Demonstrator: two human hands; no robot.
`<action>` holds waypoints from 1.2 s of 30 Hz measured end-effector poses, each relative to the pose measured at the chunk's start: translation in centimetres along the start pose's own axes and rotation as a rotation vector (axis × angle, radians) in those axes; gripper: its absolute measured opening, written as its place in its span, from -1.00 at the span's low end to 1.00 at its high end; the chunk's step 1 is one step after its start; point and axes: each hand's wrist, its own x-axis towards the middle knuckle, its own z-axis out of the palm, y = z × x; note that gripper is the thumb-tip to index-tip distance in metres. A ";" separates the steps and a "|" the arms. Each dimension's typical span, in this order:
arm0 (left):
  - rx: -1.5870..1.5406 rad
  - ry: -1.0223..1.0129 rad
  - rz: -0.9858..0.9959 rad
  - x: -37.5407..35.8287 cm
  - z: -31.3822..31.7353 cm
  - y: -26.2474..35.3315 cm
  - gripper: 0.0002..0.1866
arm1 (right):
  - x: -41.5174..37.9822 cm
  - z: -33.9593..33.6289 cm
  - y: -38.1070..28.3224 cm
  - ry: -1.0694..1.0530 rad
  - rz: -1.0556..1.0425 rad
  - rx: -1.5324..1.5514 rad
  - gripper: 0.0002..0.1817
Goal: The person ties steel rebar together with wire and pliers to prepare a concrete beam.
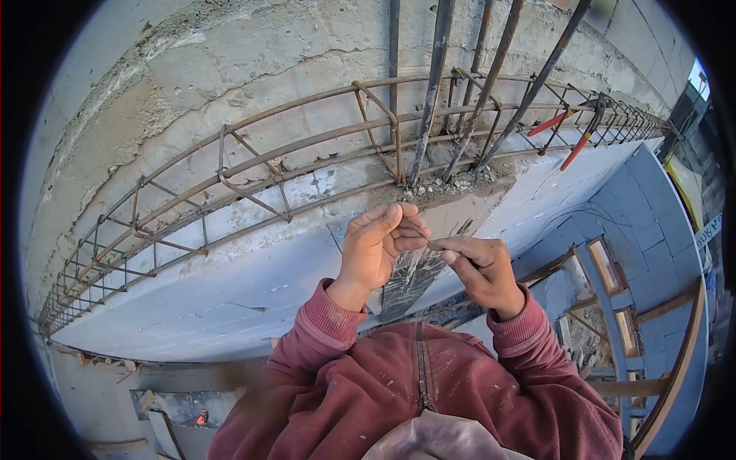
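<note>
My left hand (376,245) is raised in front of my chest with its fingers curled and their tips together. Close on its right, my right hand (481,270) pinches between thumb and forefinger. A thin dark strand, apparently a wire (431,242), runs between the fingertips of both hands; its ends are hidden by the fingers. Just beyond the hands lies a long rebar cage (307,153) along the top of the white block wall (253,284). Pincers with red handles (576,138) hang on the cage at the right, apart from both hands.
Several upright rebars (433,92) rise through the cage from a rubble-strewn concrete column top (468,184). A rough concrete wall (230,77) stands behind. Down to the right are blue-grey panels (636,207) and timber framing (675,345); a floor (84,399) lies far below left.
</note>
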 end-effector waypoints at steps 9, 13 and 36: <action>0.578 0.010 0.237 0.3 0.5 0.4 -0.80 | -0.1 -2.4 -0.8 -0.424 0.287 0.383 -0.85; 0.763 -0.171 0.317 -0.2 1.4 -0.1 -0.87 | 1.0 -4.7 0.8 0.010 0.519 0.608 -0.80; 0.407 -0.008 0.201 -2.4 -1.4 -1.7 -0.81 | -2.3 -4.2 -0.7 -0.309 0.134 -0.017 -0.81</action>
